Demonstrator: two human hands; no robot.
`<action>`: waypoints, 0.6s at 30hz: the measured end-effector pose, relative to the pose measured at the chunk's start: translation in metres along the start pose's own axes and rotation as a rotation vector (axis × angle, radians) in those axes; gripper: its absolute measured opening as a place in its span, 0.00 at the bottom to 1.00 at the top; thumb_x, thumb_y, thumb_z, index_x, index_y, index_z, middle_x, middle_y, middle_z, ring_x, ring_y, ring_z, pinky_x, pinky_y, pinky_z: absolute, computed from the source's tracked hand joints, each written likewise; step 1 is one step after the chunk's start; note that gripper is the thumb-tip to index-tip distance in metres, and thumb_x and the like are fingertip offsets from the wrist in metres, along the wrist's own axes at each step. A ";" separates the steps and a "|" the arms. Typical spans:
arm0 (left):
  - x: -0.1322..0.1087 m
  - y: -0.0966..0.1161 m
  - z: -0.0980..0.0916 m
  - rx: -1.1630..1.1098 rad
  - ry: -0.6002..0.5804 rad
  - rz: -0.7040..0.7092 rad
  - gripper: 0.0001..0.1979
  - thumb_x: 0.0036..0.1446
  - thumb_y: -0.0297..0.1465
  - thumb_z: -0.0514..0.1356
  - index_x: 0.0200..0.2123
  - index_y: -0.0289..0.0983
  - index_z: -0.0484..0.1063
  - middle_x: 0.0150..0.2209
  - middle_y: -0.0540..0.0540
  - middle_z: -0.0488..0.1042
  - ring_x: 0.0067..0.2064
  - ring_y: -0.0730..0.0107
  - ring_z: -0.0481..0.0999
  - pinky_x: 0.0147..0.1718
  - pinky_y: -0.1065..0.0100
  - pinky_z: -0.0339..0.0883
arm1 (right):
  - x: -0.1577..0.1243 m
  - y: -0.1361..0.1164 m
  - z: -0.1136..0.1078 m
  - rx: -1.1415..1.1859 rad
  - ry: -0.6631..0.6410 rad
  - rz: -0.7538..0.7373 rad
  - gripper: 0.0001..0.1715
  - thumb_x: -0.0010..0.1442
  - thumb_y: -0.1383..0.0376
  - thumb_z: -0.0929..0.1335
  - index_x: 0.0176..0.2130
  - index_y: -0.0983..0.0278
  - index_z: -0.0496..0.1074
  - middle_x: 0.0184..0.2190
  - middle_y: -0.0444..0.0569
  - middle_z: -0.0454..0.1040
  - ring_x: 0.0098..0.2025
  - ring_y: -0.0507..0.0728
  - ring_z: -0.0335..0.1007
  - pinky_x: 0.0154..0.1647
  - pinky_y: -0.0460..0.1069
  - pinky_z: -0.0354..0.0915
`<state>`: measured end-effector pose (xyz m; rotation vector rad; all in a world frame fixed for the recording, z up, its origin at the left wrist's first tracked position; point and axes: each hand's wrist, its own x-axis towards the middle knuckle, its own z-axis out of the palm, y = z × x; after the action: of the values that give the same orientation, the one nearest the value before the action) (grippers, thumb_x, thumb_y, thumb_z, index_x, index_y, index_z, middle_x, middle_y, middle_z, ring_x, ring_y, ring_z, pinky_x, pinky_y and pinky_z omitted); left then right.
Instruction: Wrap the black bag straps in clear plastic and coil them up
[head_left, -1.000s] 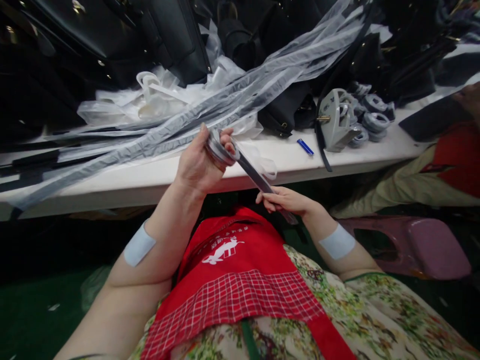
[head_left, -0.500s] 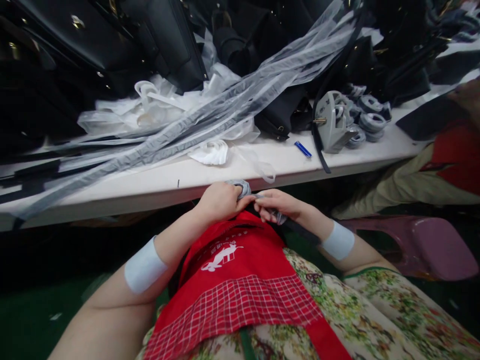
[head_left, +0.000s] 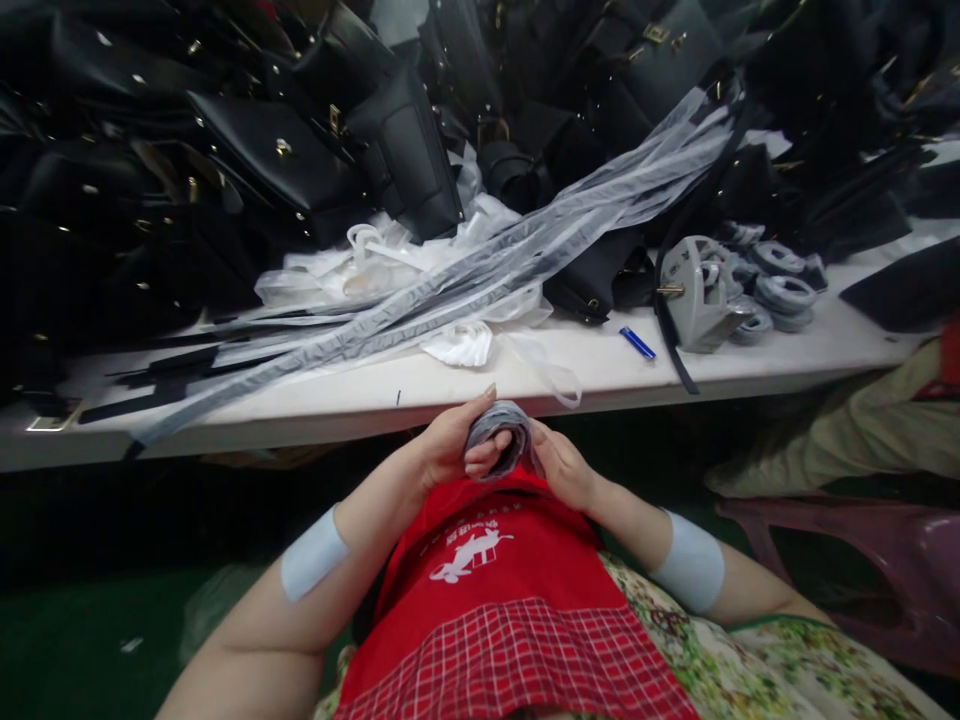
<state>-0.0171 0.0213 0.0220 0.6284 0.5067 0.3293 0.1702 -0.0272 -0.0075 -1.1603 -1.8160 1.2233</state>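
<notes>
Roll of gray strap is pinched by the left hand from inside and out; the right hand touches its side, its grip hard to see. A loose squeeze could let it unwind. Long strips and white scraps clutter the table; black bags crowd behind.

Our coil is grey, our apron red with white print and a red-and-white check, our clothing cream with green florals. On our white surface we have grey strips, black bags and, near the front edge, a blue piece.
</notes>
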 end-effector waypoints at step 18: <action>0.013 -0.036 0.001 0.858 0.504 0.488 0.15 0.59 0.36 0.56 0.44 0.36 0.77 0.39 0.44 0.79 0.40 0.64 0.76 0.42 0.67 0.68 | 0.010 -0.014 -0.031 -0.090 -0.310 0.246 0.25 0.64 0.48 0.61 0.43 0.65 0.74 0.42 0.53 0.78 0.43 0.62 0.73 0.48 0.53 0.67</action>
<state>-0.0008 -0.0007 -0.0049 1.5302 0.9935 0.7540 0.1888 -0.0091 0.0175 -1.3350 -2.0148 1.5471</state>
